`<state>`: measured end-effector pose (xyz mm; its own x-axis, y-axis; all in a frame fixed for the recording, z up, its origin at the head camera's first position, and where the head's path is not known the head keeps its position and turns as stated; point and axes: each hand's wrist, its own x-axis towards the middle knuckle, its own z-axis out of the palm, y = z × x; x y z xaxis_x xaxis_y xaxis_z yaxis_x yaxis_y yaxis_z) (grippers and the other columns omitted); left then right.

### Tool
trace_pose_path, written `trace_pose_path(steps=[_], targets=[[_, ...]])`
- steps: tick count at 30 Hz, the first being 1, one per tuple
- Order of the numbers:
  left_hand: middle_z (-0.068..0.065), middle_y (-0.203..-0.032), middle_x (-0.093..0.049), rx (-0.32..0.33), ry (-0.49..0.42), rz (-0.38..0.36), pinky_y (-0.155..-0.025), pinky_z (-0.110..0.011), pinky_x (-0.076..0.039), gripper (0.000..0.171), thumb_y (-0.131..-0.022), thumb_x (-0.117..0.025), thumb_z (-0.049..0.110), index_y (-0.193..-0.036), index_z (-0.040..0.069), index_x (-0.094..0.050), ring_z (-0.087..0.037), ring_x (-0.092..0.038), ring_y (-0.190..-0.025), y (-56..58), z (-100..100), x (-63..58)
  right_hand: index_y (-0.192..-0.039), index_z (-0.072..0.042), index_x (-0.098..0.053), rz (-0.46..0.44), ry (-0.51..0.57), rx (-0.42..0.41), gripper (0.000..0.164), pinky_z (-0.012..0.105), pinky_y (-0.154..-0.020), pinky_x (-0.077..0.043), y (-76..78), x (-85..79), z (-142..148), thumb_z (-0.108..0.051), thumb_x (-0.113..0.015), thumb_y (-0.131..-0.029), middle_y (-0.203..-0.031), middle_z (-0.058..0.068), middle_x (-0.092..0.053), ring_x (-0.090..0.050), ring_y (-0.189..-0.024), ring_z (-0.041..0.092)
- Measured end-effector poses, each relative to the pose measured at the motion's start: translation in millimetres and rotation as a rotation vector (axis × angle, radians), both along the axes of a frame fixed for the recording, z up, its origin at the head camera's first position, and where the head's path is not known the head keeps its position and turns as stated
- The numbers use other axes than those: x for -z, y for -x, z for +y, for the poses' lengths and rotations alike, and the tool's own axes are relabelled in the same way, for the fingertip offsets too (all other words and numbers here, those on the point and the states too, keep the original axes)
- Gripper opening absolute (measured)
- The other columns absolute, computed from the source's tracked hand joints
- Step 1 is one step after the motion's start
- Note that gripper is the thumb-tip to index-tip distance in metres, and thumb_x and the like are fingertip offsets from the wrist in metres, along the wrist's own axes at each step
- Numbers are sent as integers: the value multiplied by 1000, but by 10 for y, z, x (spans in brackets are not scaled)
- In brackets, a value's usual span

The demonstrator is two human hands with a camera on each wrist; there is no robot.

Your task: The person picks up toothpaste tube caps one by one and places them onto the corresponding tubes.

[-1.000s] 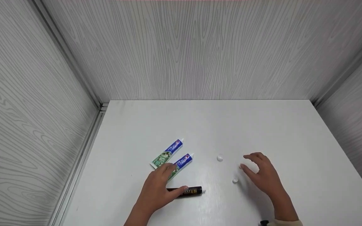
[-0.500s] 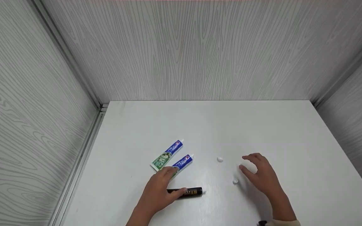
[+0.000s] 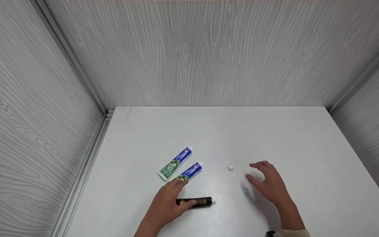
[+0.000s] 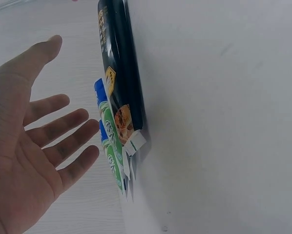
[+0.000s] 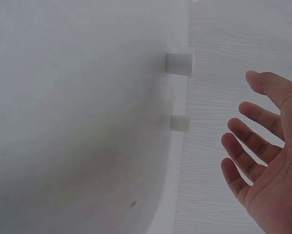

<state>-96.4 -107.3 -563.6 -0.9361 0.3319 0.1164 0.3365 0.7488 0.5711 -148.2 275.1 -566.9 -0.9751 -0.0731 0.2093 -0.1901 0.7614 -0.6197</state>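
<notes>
My left hand (image 3: 164,204) hovers with spread, relaxed fingers over a black toothpaste tube (image 3: 203,201), with the thumb overlapping it in the head view. Its fingertips overlap the nearer of two blue-and-green toothpaste tubes (image 3: 192,170); the other blue-and-green tube (image 3: 175,163) lies just beyond. All three are uncapped, nozzles to the right. In the left wrist view, a gap separates the hand from the black tube (image 4: 119,63). Loosely curved and holding nothing, my right hand (image 3: 272,184) is above the table beside a white cap (image 3: 245,190). Another white cap (image 3: 230,167) sits farther left.
A white tabletop (image 3: 222,131) carries everything. Pale wood-grain panels enclose it at the back (image 3: 189,56), the left (image 3: 28,115) and the right (image 3: 370,121). In the right wrist view, two caps stand on the surface, a larger one (image 5: 179,64) and a smaller one (image 5: 180,123).
My right hand has drifted slightly left, toward the caps. My left hand has shifted a little nearer to me, uncovering more of the nearer blue-and-green tube. The tubes stay in place.
</notes>
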Motion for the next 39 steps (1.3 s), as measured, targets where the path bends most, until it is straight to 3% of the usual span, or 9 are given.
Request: trace_pose_path(steps=[15,24,30,39], targets=[[0,-132,-68,34,-13,-27,-108,-47,-53,64,-89,-82,56,-135,13,-72,-21,-64,-124,76,86,136,-126,-7,-76,35,-13,-31,41,59,-102,-50,117,36,-33,-26,-86,-91,-123,10,-71,-65,-121,35],[2,-120,-63,26,18,-51,-93,-40,-53,64,-88,-83,56,-133,13,-73,-11,-57,-103,74,150,154,-126,-9,-76,-10,-39,-38,42,58,-102,-50,210,73,-99,-29,-87,-90,-124,8,-71,-65,-121,34],[2,-117,-63,63,21,-60,-91,-40,-52,62,-87,-84,55,-133,14,-73,-12,-55,-101,70,221,172,-128,-9,-75,-50,-44,-59,44,58,-102,-51,282,76,-130,-30,-86,-91,-127,9,-70,-65,-123,35],[3,-112,-61,88,-2,-77,-94,-39,-52,59,-81,-92,42,-129,13,-75,-12,-54,-100,62,273,197,-134,-7,-71,-152,-9,-115,47,54,-98,-54,385,96,-163,-27,-83,-93,-126,10,-69,-66,-118,33]])
